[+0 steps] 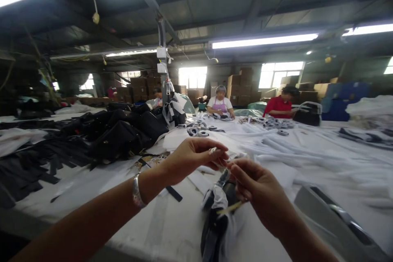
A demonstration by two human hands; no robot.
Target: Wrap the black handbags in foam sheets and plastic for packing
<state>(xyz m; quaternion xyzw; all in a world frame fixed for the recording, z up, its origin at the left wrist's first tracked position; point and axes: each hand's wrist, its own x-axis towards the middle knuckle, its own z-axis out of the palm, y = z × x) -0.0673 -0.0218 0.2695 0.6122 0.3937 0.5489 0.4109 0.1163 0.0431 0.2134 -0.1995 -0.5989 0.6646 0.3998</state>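
My left hand (pixel 192 159), with a metal bracelet (pixel 138 191) on its wrist, is closed, its thumb and fingers pinched together. A bit of white material shows by its thumb, too small to name. My right hand (pixel 259 184) is also pinched, its fingertips close to those of the left; whatever lies between them is hidden. Below both hands a black bundle (pixel 215 229), partly wrapped in white material (pixel 220 196), rests on the table (pixel 147 229). A blurred thin yellowish strip (pixel 229 208) crosses it beneath the right hand.
Black bags (pixel 119 137) and dark strips (pixel 27 172) are piled at the left. White tube-like lengths (pixel 285 153) cover the right side, with a grey box-like object (pixel 334 221) nearer. Ring-shaped rolls (pixel 198 132) lie farther back. Co-workers (pixel 220 104) sit across the table beside a post (pixel 162 69).
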